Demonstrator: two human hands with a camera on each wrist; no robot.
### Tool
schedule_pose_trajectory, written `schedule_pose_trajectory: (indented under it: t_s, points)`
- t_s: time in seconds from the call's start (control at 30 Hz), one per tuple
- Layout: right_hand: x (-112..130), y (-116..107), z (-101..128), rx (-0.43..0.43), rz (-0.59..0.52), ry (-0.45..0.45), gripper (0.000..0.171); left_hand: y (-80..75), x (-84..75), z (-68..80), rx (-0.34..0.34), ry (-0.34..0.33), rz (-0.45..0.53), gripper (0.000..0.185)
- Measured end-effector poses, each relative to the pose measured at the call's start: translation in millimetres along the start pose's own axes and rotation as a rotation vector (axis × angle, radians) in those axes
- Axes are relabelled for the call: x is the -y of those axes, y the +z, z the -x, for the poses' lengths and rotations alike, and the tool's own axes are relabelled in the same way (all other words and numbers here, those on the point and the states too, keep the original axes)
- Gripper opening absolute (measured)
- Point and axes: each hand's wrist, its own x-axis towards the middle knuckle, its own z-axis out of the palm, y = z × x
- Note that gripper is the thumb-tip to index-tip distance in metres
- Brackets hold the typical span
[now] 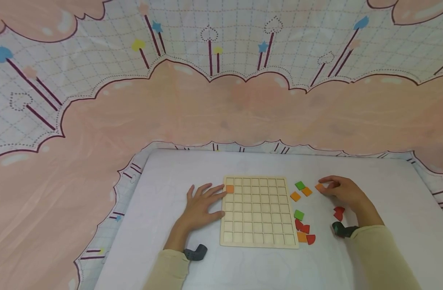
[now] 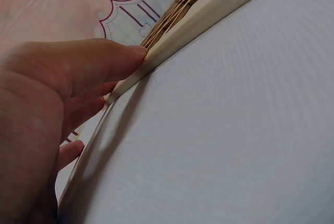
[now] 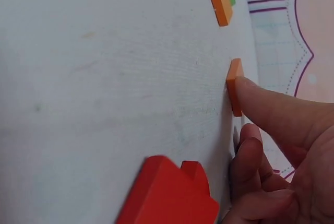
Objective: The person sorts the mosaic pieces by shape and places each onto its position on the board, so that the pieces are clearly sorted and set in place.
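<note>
A wooden grid board (image 1: pixel 257 207) lies flat on the white table, with one orange tile (image 1: pixel 230 189) in a cell near its upper left corner. My left hand (image 1: pixel 199 205) spreads its fingers along the board's left edge. In the left wrist view the thumb (image 2: pixel 120 59) touches the board's rim. To the right of the board, my right hand (image 1: pixel 346 193) pinches an orange square tile (image 1: pixel 319 187) between thumb and fingers, close over the table. The right wrist view shows the thumb on that tile (image 3: pixel 234 73); the index finger is hidden there.
Beside the board's right edge lie green tiles (image 1: pixel 299 185), orange squares (image 1: pixel 295 196) and several red rounded pieces (image 1: pixel 311 239). More red pieces (image 1: pixel 339 213) lie below the right hand. A patterned cloth (image 1: pixel 225 112) hangs behind the table.
</note>
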Motion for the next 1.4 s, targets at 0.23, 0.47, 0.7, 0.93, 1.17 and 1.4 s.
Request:
schedule_pose_trajectory:
  t_s: [0.23,0.47,0.7,0.93,1.17,1.4]
  points:
    - [-1.9,-0.9,-2.6,0.003,-0.004,0.001,0.051,-0.2,-0.2,0.1,0.001,0.0,-0.002,0.065]
    - [-3.4,-1.6,-4.0,0.001,-0.038,0.022,0.049,0.5,0.6,0.6,0.002,-0.006,-0.007,0.065]
    - [-4.3,-2.7,-3.8,0.002,-0.062,0.045,0.048,-1.5,-1.9,0.9,0.002,-0.007,0.005,0.065]
    - [-3.0,-1.8,-1.2,-0.002,-0.059,0.042,0.049,-1.8,-2.6,0.1,0.003,-0.008,0.009,0.065]
    - [-0.9,-1.1,5.8,-0.007,-0.023,0.051,0.049,-0.7,-2.2,-0.1,0.003,-0.004,0.003,0.065]
    - [3.5,5.3,14.5,-0.049,-0.001,0.034,0.045,-2.2,-3.0,0.8,-0.005,-0.003,0.007,0.064]
